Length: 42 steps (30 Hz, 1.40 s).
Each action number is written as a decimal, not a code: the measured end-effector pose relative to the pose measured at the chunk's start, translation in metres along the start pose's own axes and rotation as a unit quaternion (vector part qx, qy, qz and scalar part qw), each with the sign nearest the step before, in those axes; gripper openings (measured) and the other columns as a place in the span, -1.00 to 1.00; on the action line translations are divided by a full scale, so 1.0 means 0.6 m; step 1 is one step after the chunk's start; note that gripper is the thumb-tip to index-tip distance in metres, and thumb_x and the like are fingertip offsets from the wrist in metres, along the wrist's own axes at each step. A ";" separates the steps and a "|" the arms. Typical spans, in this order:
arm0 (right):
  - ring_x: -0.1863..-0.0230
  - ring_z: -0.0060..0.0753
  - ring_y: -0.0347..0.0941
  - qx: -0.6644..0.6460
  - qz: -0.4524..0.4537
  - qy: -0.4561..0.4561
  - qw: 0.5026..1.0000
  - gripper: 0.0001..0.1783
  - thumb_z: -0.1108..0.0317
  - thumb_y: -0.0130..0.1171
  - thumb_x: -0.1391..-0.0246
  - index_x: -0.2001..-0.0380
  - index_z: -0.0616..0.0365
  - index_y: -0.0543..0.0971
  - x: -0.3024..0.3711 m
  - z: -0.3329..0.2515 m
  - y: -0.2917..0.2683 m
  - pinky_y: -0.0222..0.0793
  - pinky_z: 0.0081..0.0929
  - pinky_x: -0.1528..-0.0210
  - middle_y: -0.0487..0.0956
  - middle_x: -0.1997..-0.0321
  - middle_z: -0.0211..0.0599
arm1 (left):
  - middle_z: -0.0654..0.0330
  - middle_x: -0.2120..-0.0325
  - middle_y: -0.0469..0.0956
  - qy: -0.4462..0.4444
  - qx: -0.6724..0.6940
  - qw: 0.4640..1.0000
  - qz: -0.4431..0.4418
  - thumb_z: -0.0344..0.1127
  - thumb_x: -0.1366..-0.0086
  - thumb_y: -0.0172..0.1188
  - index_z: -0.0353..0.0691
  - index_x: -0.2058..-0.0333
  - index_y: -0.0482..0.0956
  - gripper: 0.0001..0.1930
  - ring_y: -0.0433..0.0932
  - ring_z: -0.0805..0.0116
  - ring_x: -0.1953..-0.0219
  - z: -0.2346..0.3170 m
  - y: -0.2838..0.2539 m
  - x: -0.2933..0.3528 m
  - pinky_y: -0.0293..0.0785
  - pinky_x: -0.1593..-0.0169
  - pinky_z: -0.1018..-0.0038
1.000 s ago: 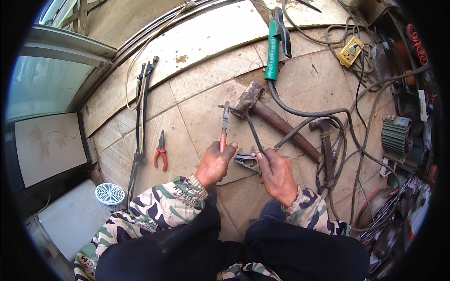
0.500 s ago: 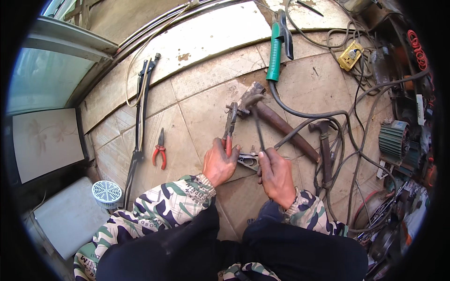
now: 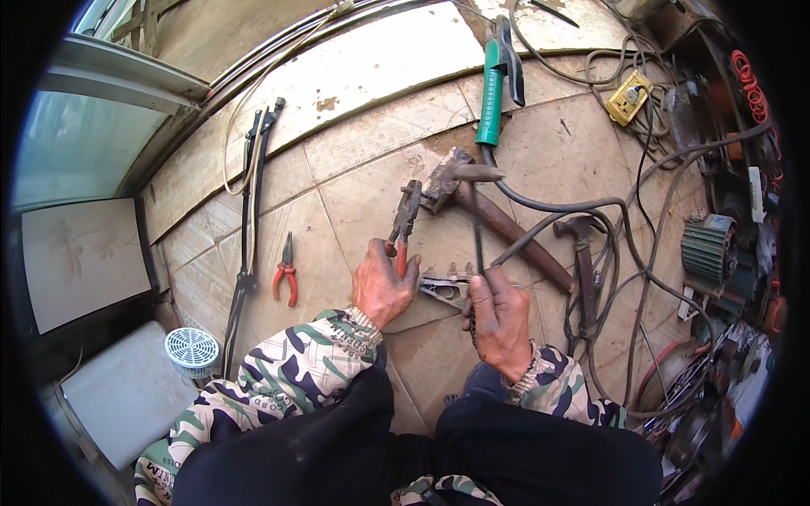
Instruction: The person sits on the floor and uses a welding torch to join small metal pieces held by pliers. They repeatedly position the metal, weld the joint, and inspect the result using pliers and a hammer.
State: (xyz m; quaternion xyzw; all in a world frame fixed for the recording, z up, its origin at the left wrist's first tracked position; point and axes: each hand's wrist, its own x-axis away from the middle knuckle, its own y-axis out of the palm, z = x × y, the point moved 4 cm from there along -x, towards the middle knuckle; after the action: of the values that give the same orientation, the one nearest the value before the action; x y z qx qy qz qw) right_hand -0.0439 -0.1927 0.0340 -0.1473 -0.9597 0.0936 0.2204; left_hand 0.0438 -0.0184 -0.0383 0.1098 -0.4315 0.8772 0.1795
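My left hand [image 3: 382,285] is closed on the red handles of a pair of pliers [image 3: 405,212], whose dark jaws point away from me beside the sledgehammer's head. In my right hand [image 3: 499,325] is a slim chipping hammer [image 3: 478,173]; its pointed head hovers over or rests against the sledgehammer, I cannot tell which. The sledgehammer [image 3: 515,234] lies on the floor, wooden handle slanting to the lower right. Between my hands sits a metal spring clamp [image 3: 445,289], partly hidden by my right fingers. Whether the pliers' jaws grip anything is unclear.
Red-handled needle-nose pliers [image 3: 287,270] and long black metal bars [image 3: 253,194] lie left. A green electrode holder [image 3: 490,97] lies ahead, its cable running right. Another hammer [image 3: 585,270], a yellow outlet box [image 3: 628,98], tangled cables and a green motor [image 3: 709,249] are right.
The pliers in my left hand have shifted slightly left and nearer to me. The chipping hammer's head has swung right, from beside the pliers' jaws to above the sledgehammer.
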 end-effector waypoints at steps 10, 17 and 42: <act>0.71 -0.48 0.43 0.015 -0.034 0.016 0.999 -0.65 0.28 0.04 -0.42 0.46 0.26 0.42 -0.006 0.011 0.000 0.30 -0.40 0.63 0.44 0.71 -0.30 | -0.23 0.26 0.58 0.043 -0.044 0.997 0.046 -0.13 -0.25 0.33 -0.37 0.11 0.39 -0.55 0.60 -0.29 0.30 -0.029 0.010 -0.007 0.52 0.21 0.00; 0.72 -0.44 0.41 -0.007 -0.054 0.042 0.998 -0.65 0.30 0.06 -0.41 0.48 0.27 0.42 -0.010 0.009 -0.026 0.27 -0.36 0.64 0.42 0.73 -0.26 | -0.12 0.29 0.55 0.131 -0.090 0.983 0.088 -0.17 -0.20 0.39 -0.32 0.11 0.40 -0.55 0.61 -0.20 0.36 -0.045 -0.003 -0.019 0.54 0.29 0.07; 0.62 -0.03 0.45 0.070 -0.041 -0.048 0.996 -0.75 0.40 0.12 -0.33 0.44 0.28 0.44 -0.018 0.028 -0.058 0.29 -0.24 0.53 0.47 0.64 -0.07 | 0.32 0.52 0.33 0.530 -0.340 0.754 0.187 0.03 -0.19 0.35 -0.04 0.42 0.48 -0.68 0.40 0.37 0.43 0.024 -0.148 -0.191 0.34 0.40 0.39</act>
State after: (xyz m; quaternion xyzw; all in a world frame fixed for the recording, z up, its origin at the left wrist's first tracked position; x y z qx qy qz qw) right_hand -0.0508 -0.2307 0.0235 -0.0871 -0.9655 0.1581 0.1877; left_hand 0.1850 -0.0052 -0.0057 -0.5242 -0.5487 0.6063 0.2377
